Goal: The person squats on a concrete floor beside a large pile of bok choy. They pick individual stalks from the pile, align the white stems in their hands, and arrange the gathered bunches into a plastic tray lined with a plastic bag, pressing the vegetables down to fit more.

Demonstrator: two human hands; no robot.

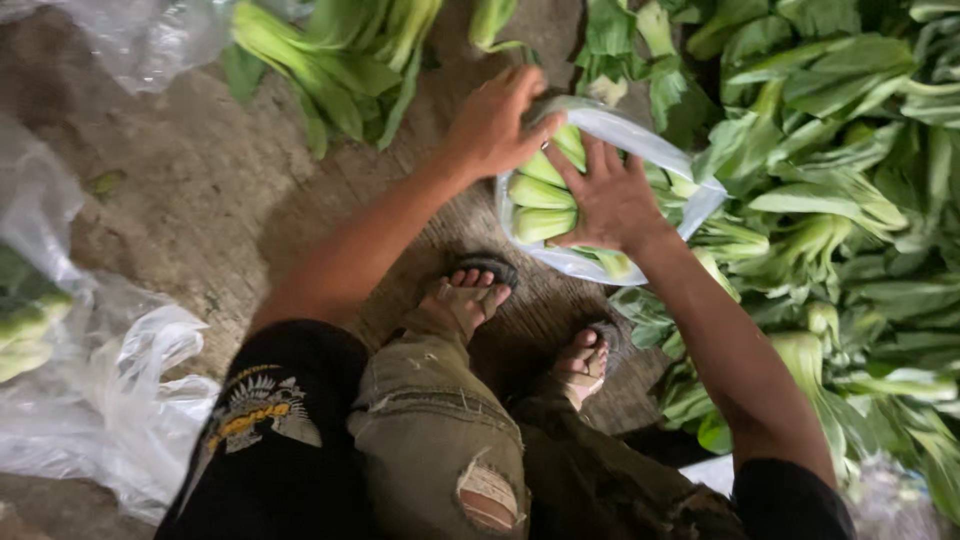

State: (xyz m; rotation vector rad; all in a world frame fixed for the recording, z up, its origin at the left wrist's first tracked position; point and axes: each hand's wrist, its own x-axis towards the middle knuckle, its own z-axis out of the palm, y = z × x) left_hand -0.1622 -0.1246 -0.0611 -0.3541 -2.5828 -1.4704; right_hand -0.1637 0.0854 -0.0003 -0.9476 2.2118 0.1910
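Head view: looked straight down at a squatting person's two hands, knees and feet.
Left-hand fingers: the fingers [520, 92] were curled over the upper edge of a clear plastic bag [640, 135], gripping its rim together with the top of the greens inside.
Left hand: the left hand [497, 125] sat at upper centre of the frame, its bare forearm running down to the lower left.
Right-hand fingers: the fingers [596, 160] were spread wide and flat, pressed on the bundle rather than closed round it.
Right hand: the right hand [612, 200] lay just right of the left hand, touching the stalks, with the forearm running to the lower right.
Bundle: the bok choy bundle [540, 195], pale green stalk ends facing left, lay inside the bag at centre frame, between the two hands.
Bag position: it rested on the ground just above the feet, its right edge against the loose greens.
Loose greens: a large pile of bok choy [840, 200] filled the right side of the frame; a smaller bunch [340, 60] lay at upper left.
Feet: sandalled feet [470, 295] stood at lower centre, below the bag.
Other bags: crumpled clear plastic bags [120, 400] lay at the left edge, some holding greens.
Ground: bare, dirty concrete floor [190, 190].
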